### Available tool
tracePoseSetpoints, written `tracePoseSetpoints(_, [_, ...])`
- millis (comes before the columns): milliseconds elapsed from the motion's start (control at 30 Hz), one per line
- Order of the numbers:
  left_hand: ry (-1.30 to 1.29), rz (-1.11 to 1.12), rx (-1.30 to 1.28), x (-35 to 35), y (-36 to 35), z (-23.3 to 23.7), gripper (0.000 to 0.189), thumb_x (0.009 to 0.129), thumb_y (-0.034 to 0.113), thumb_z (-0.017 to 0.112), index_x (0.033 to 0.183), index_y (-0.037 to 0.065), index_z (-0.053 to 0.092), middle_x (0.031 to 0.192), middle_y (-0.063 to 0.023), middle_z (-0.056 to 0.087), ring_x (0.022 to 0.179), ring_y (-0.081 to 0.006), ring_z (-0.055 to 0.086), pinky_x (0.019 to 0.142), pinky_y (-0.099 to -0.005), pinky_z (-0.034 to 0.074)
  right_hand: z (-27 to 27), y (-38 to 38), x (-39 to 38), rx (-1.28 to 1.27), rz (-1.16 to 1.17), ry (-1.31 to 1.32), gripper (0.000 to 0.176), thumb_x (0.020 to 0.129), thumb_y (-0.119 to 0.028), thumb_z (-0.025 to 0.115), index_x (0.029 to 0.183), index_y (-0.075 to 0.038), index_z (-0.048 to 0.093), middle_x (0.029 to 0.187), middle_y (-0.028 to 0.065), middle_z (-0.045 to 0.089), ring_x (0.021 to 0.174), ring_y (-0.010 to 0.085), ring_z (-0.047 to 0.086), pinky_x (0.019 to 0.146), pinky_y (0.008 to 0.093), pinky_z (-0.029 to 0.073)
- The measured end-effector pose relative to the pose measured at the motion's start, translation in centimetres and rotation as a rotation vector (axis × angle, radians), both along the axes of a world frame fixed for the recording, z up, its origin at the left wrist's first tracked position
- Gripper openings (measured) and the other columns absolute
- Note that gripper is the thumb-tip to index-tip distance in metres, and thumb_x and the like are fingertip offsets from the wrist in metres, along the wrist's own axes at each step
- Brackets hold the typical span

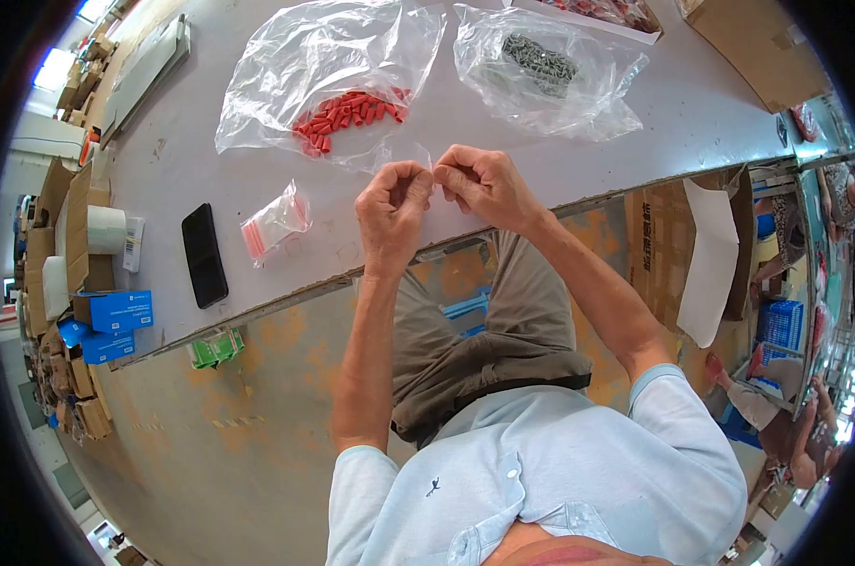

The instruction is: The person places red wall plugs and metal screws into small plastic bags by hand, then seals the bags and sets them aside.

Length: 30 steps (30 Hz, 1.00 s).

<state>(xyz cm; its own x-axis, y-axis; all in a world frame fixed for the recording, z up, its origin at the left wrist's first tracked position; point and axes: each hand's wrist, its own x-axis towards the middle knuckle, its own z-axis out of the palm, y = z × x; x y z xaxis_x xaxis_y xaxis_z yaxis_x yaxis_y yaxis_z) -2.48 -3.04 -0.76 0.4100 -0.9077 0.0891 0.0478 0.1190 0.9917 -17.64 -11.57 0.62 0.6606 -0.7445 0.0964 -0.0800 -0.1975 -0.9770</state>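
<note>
My left hand (394, 212) and my right hand (484, 184) meet fingertip to fingertip over the table's near edge. Both are pinched on a small clear plastic bag (411, 154), only faintly visible behind the fingers. Just beyond my left hand, a large clear bag (323, 57) lies open with red tubular pieces (352, 113) in and at its mouth. Beyond my right hand is another clear bag (484, 71) holding dark grey-green screws or similar small parts (539, 61). A small filled bag (276, 224) with red pieces lies left of my left hand.
A black phone (204, 256) lies on the table (163, 189). Blue boxes (121, 311) and an open carton (74, 226) are at the left. Another carton (757, 47) sits at the far right. Other people (805, 439) are at the right side.
</note>
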Motion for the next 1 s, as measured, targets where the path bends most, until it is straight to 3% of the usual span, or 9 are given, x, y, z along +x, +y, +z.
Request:
tracePoseSetpoints(133, [-0.169,0.066,0.011,-0.2,0.0,-0.1,0.006,0.096,0.004,0.071,0.098,-0.001,0.07,0.081,0.0001,0.068,0.071,-0.0048,0.06,0.063,-0.0204,0.049,-0.6,0.3,0.2,-0.272,-0.096,0.025,0.021,0.102,-0.021,0.066,0.098,-0.001,0.069,0.067,-0.0011,0.062,0.057,0.0039,0.052,0.049,0.024,0.042])
tracePoseSetpoints(167, [-0.198,0.077,0.022,-0.2,0.1,0.0,0.006,0.098,0.005,0.07,0.099,-0.001,0.071,0.081,-0.0008,0.068,0.07,-0.0059,0.061,0.063,-0.0204,0.05,-0.5,0.4,0.2,-0.269,-0.098,0.025,0.021,0.102,-0.021,0.066,0.098,-0.001,0.069,0.067,-0.0011,0.062,0.057,0.0039,0.052,0.049,0.024,0.042])
tracePoseSetpoints(233, [-0.198,0.079,0.005,-0.2,0.0,-0.2,0.006,0.097,0.004,0.07,0.099,-0.001,0.071,0.081,-0.0009,0.068,0.07,-0.006,0.061,0.063,-0.0204,0.05,-0.1,0.3,0.0,-0.036,-0.094,0.018,0.024,0.102,-0.024,0.067,0.097,-0.001,0.069,0.068,-0.0014,0.062,0.058,0.0033,0.051,0.05,0.0237,0.042])
tracePoseSetpoints(367, [-0.227,0.09,-0.029,-0.2,-0.1,-0.7,0.007,0.097,0.004,0.071,0.1,-0.002,0.071,0.081,-0.0012,0.068,0.07,-0.0063,0.061,0.063,-0.0211,0.05,-0.2,0.2,0.3,-0.198,-0.071,0.006,0.024,0.103,-0.024,0.067,0.098,-0.001,0.069,0.07,-0.0011,0.063,0.058,0.0034,0.051,0.05,0.0228,0.041])
tracePoseSetpoints(567, [-0.245,0.031,-0.005,-0.1,0.0,-0.1,0.006,0.097,0.003,0.07,0.101,-0.001,0.071,0.082,-0.0013,0.069,0.071,-0.0066,0.061,0.064,-0.022,0.051,-0.4,-0.2,-0.2,0.033,0.003,-0.035,0.02,0.104,-0.02,0.065,0.099,-0.001,0.067,0.072,-0.0007,0.064,0.06,0.0043,0.055,0.051,0.0224,0.043])
tracePoseSetpoints(667, [-0.252,0.053,-0.004,-0.3,-0.1,-0.3,0.006,0.097,0.003,0.069,0.101,-0.001,0.072,0.082,-0.0013,0.069,0.071,-0.0067,0.061,0.064,-0.0217,0.051,-0.3,0.2,-0.1,-0.014,-0.032,-0.037,0.016,0.104,-0.015,0.063,0.098,0.0,0.066,0.07,0.0003,0.064,0.06,0.0054,0.057,0.052,0.024,0.045])
tracePoseSetpoints(733, [-0.257,0.081,-0.009,-0.7,-0.2,-0.2,0.006,0.095,0.003,0.071,0.099,-0.002,0.071,0.08,-0.0019,0.069,0.07,-0.0068,0.061,0.064,-0.0228,0.05,-0.7,0.5,0.1,-0.311,-0.101,-0.029,0.013,0.102,-0.011,0.061,0.097,0.001,0.065,0.069,0.0035,0.064,0.06,0.0081,0.058,0.053,0.0272,0.047])
tracePoseSetpoints(1000, [-0.297,0.132,-0.002,-0.5,0.2,-0.2,0.005,0.094,0.001,0.071,0.096,-0.003,0.07,0.079,-0.0031,0.069,0.071,-0.0065,0.062,0.064,-0.0233,0.051,-0.4,0.6,0.9,-0.331,-0.085,0.042,0.019,0.1,-0.012,0.057,0.091,0.003,0.064,0.066,0.0068,0.063,0.06,0.0107,0.058,0.054,0.0294,0.048])
